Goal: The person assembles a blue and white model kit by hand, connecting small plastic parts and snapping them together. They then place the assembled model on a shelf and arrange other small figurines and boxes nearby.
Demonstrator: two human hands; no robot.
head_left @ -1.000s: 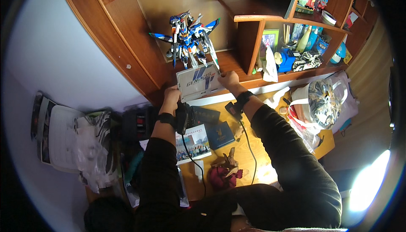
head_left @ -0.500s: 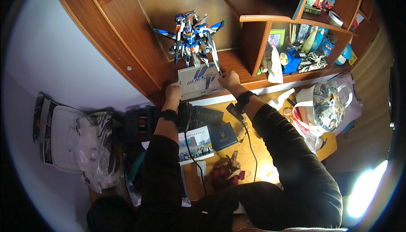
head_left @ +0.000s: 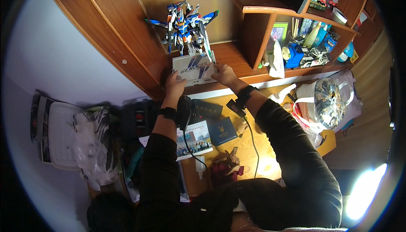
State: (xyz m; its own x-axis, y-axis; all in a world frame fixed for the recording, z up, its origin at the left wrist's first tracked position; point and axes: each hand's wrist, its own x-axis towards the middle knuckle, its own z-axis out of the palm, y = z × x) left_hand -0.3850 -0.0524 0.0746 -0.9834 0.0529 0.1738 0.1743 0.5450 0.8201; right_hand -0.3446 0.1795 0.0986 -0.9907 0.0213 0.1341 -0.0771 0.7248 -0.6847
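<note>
Both hands, left (head_left: 174,84) and right (head_left: 224,74), have kept their grip on the grey base (head_left: 193,68) between them, now nearer the shelf back, with the robot model (head_left: 186,24) standing just beyond.

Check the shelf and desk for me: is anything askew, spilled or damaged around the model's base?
Nothing looks spilled or broken. The blue and white robot model stands upright on its grey display base, which the left hand and right hand grip at either end. The desk below is cluttered with booklets and cables.
</note>
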